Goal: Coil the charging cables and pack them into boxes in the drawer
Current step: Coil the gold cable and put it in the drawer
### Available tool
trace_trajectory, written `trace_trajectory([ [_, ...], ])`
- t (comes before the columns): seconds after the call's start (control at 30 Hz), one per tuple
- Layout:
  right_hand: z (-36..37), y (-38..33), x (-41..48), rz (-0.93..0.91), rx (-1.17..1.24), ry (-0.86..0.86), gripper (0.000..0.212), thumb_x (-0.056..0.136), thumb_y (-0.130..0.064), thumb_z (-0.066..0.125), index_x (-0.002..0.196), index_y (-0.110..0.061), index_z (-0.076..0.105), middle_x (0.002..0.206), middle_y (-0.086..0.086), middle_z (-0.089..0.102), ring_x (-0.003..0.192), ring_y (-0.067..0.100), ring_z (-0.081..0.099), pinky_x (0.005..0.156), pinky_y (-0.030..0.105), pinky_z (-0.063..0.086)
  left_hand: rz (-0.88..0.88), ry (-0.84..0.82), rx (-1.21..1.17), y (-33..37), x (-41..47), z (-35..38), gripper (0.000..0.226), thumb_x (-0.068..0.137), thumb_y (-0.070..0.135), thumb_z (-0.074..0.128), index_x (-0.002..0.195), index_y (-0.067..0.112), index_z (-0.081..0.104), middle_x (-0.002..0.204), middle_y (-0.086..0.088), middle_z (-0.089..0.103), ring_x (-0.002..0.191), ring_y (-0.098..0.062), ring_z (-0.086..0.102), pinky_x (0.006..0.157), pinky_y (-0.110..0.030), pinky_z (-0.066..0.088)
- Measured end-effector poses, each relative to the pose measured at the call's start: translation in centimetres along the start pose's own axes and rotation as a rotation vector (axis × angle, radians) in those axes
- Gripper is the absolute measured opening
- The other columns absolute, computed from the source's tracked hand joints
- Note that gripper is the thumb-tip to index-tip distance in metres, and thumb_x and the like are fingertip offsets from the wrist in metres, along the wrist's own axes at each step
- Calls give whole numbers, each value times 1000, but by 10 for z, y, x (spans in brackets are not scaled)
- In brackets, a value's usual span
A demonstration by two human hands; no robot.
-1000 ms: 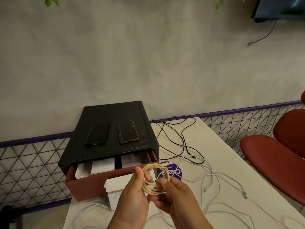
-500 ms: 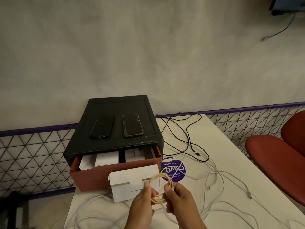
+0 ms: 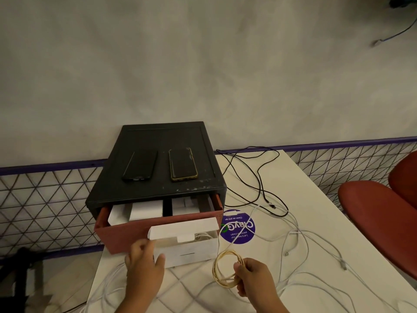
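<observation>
1. Step in hand: packing one finished coil. The right hand (image 3: 255,281) held the cream coiled cable (image 3: 222,283) pinched between thumb and fingers, just above the table (image 3: 300,188) and right of the open white box (image 3: 191,249).
2. The left hand (image 3: 144,265) gripped the box's left end, thumb on the front face and fingers curled at the corner under the raised lid flap (image 3: 182,227). The box stood against the red drawer (image 3: 126,231).
3. Next move, judged: steady the box, lower the coil flat through the opening, then fold the flap. A cable already lay inside, so room looked tight, and the coil might spring loose on release.
4. Around: more white boxes (image 3: 146,210) in the drawer, two phones (image 3: 140,164) on the black cabinet (image 3: 203,177), a black cable (image 3: 259,184), a purple sticker (image 3: 239,231).
5. In the way: loose white cables (image 3: 293,245) sprawled over the table, one strand passing just beside the coil and likely to snag.
</observation>
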State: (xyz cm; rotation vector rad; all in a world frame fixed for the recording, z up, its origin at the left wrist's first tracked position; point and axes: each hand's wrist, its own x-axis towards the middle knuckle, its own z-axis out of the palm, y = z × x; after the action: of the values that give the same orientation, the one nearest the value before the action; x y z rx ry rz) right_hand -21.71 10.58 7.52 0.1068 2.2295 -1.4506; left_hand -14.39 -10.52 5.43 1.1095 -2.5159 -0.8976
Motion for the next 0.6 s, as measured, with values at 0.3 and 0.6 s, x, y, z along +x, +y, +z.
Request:
trace_trajectory([
  [0.3,-7,3,0,-42,-27,-2,26,90,-11,53,65,-6,57,50,4,55,43,14,47,44,21,42,4,-154,-140,-2,17,9,84,68,4,73,139,21,30,128,-5,46,114,-25,48,93,-40,47],
  [0.6,-3,6,-1,-87,-89,-26,23,92,-15,53,70,-10,58,54,2,56,45,12,48,44,18,42,34,-217,-153,3,19,12,94,65,1,74,142,25,24,133,-1,34,121,-22,41,95,-31,42],
])
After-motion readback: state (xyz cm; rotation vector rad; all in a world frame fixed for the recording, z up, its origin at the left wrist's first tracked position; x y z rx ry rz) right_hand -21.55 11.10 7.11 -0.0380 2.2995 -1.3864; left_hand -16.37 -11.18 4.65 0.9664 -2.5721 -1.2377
